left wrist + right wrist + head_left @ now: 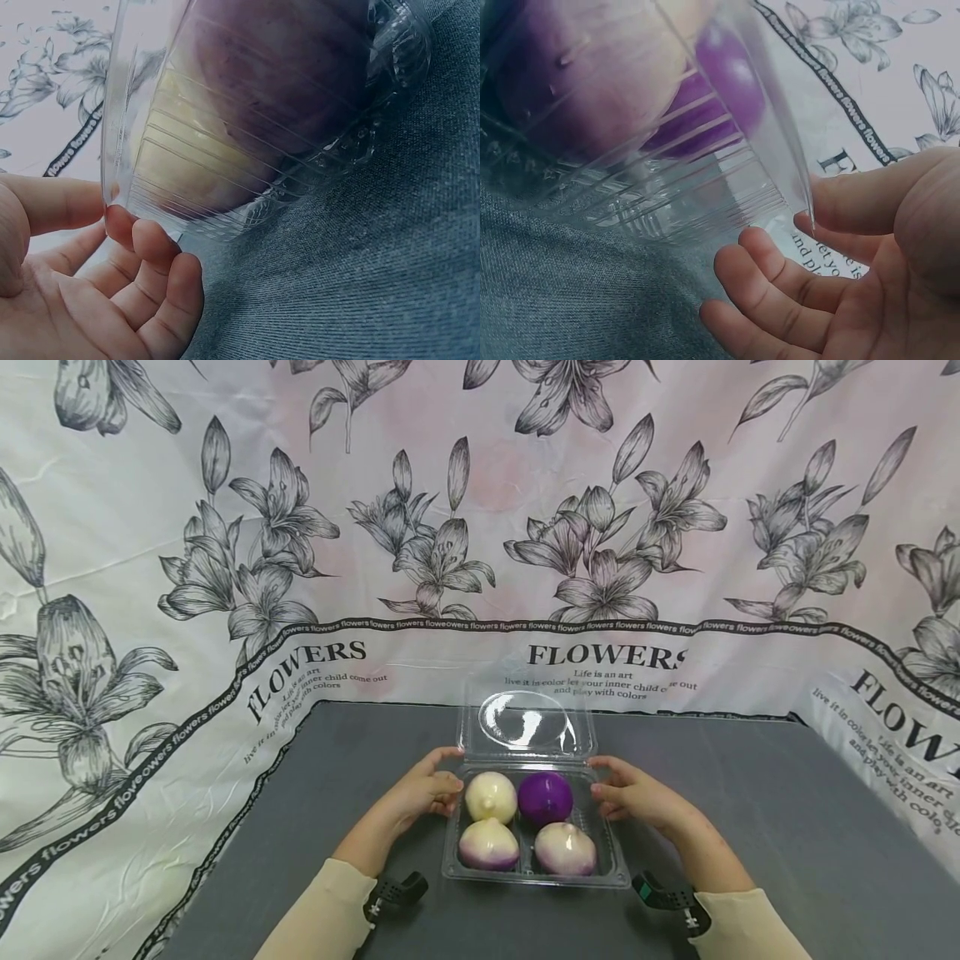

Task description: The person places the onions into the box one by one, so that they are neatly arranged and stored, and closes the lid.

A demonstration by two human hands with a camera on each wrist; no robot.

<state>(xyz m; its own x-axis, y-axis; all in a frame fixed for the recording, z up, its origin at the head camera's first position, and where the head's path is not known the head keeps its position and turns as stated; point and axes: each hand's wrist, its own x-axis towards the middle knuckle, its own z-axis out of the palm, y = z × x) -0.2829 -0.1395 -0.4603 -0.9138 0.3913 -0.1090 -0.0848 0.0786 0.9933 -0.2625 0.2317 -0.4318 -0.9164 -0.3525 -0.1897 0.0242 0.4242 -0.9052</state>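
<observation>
A clear plastic clamshell box stands on the grey tabletop with its transparent lid raised at the back. Inside lie a pale yellow onion-like bulb, a deep purple ball and two white-and-purple onion-like bulbs, one front left and one front right. My left hand pinches the box's left rim between thumb and finger, its other fingers loosely bent below. On the opposite side, my right hand pinches the rim likewise. Both wrist views show ridged box walls near the fingertips.
Grey cloth-like tabletop surrounds the box. Behind and beside it hangs a white fabric backdrop printed with lilies and lettering. A black wrist strap sits on the left wrist, another on the right.
</observation>
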